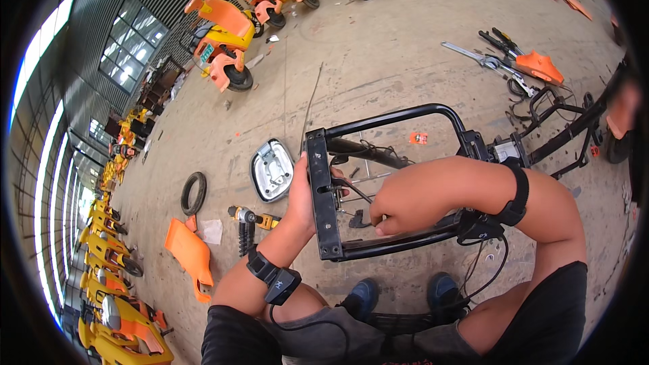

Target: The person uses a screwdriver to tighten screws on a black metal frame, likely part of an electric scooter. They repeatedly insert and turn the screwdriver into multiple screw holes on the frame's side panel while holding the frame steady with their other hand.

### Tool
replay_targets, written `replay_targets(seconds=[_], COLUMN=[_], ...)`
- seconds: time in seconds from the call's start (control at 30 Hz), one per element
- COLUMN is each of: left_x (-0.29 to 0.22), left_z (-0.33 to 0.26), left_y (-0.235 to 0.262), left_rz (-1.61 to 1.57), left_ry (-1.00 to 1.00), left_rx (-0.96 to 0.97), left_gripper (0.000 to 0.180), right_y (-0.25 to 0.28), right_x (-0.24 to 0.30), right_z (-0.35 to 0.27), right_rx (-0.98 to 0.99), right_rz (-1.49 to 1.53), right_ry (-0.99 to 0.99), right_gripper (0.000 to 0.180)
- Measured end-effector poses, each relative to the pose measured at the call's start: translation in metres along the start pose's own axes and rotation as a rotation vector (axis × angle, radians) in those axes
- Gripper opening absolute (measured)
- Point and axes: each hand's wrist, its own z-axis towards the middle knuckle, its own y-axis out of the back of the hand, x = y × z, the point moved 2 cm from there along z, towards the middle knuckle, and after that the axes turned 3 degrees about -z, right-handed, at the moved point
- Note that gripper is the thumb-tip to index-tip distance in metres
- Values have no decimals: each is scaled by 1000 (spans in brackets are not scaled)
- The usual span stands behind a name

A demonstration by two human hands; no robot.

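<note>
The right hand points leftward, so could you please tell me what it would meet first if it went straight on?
The right hand would probably meet the frame's left bar, which the left hand grips. A black cable lies near that line and might be brushed first; depth there is unclear.

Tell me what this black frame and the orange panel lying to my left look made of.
Black frame: probably metal, painted semi-gloss, with bright highlights along its bent tubes. Orange panel: likely plastic, smooth, judging by its even colour and curved, shell-like shape.
</note>
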Motion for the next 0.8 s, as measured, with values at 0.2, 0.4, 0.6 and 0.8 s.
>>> replay_targets(seconds=[0.2,0.4,0.6,0.8], left_x=[0,-4,-7,-3], left_z=[-4,-7,-8,-2], left_y=[-4,-9,-16,-5], left_rz=[5,76,103,30], left_ry=[-7,-3,-20,20], left_rx=[-50,-33,26,69], left_gripper=[65,67,64,62], right_y=[18,42,48,54], right_x=[-5,-9,-16,-17], right_z=[-14,-12,9,35], right_rx=[-289,-447,-572,-737], right_rz=[95,327,645,841], right_ry=[82,70,106,65], right_gripper=[28,26,26,29])
